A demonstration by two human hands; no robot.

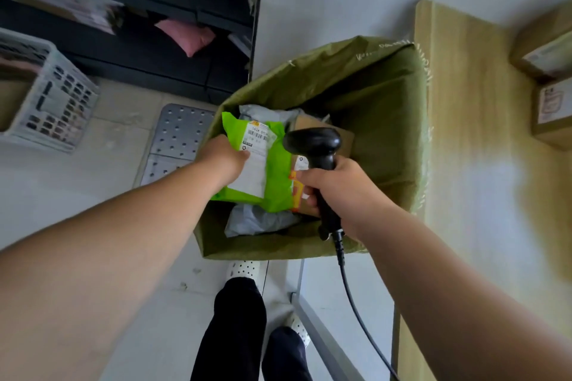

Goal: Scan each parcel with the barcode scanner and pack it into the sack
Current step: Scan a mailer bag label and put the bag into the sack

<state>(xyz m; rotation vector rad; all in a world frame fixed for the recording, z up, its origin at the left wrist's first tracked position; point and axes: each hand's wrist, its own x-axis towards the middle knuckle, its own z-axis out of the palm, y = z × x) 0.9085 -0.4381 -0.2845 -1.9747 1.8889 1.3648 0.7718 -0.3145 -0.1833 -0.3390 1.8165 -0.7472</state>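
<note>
My left hand (223, 161) grips a bright green parcel (274, 176) by its left edge, holding it over the open mouth of the green sack (380, 96). The parcel's white barcode label (256, 145) faces up. My right hand (337, 189) is wrapped round the handle of the black barcode scanner (312, 141), whose head sits just right of the label. The scanner's cable hangs down past my right forearm. Inside the sack lie grey mailer bags (263, 219) and a brown cardboard box (306, 124), partly hidden by the green parcel.
A wooden table (464, 133) stands right of the sack with cardboard boxes (551, 108) at its far right edge. Dark shelving (154, 25) with parcels fills the upper left, a white plastic crate (52, 96) sits left, and a perforated metal step (179, 133) lies beside the sack.
</note>
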